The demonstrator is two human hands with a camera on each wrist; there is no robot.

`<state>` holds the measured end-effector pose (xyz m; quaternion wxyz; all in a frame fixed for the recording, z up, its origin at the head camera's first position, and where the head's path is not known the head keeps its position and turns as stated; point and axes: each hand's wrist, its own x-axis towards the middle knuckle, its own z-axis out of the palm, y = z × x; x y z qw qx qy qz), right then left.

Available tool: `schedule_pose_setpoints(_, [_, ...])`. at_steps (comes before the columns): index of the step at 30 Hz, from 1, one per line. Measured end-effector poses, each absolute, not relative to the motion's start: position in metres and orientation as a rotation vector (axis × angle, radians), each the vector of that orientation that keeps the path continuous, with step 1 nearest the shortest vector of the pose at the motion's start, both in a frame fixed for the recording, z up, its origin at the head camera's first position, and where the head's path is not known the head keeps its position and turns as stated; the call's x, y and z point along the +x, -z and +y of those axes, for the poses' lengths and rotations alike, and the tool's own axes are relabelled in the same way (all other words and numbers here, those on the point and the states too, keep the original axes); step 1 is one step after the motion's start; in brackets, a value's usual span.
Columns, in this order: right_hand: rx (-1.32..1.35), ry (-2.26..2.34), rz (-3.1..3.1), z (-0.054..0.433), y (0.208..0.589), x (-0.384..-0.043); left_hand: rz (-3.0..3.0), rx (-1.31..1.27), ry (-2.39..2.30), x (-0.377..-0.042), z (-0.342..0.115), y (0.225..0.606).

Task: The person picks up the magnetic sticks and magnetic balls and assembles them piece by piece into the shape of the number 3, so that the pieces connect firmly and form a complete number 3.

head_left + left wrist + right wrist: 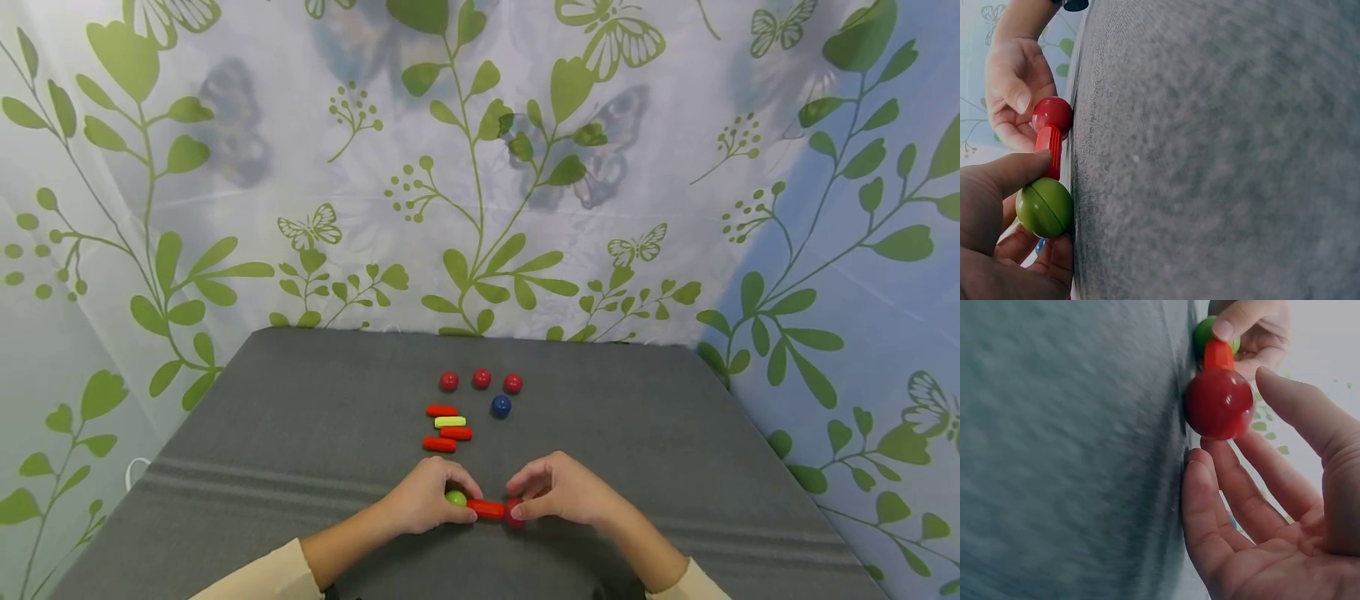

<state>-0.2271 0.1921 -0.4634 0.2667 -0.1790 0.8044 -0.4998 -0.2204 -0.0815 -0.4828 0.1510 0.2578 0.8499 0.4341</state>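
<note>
A red rod (486,509) joins a green ball (456,498) at its left end and a red ball (514,514) at its right end, low on the grey table. My left hand (427,497) grips the rod near the green ball (1045,207), thumb on the rod's side in the left wrist view; part of the rod is hidden there. Around the red ball (1219,404) my right hand (566,492) is spread, thumb apart from it in the right wrist view. The fingers curve loosely beneath; whether a fingertip touches the ball I cannot tell.
Beyond the hands lie loose red rods (439,444) and a yellow rod (450,422). Farther back are a blue ball (501,406) and a row of red balls (482,378). A leaf-patterned curtain (480,183) hangs behind the table (637,417).
</note>
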Motion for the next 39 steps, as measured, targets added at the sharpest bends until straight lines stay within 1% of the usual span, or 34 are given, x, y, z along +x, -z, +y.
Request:
schedule_pose_setpoints(14, [-0.697, 1.243, 2.332, 0.171, 0.445, -0.274, 2.467, 0.739, -1.237, -0.220, -0.080, 0.483])
schedule_pose_setpoints(21, [-0.790, 1.134, 2.425, 0.156, 0.442, -0.294, 2.429, 0.738, -1.281, -0.217, -0.081, 0.480])
schedule_pose_setpoints(27, [-0.961, 1.020, 2.450, 0.142, 0.441, -0.309, 2.430, 0.748, -1.290, -0.217, -0.079, 0.479])
schedule_pose_setpoints(33, [-1.018, 0.927, 2.493, 0.126, 0.445, -0.321, 2.406, 0.745, -1.306, -0.217, -0.080, 0.480])
schedule_pose_setpoints(39, [-1.061, 0.869, 2.458, 0.113, 0.446, -0.325, 2.417, 0.756, -1.293, -0.217, -0.079, 0.480])
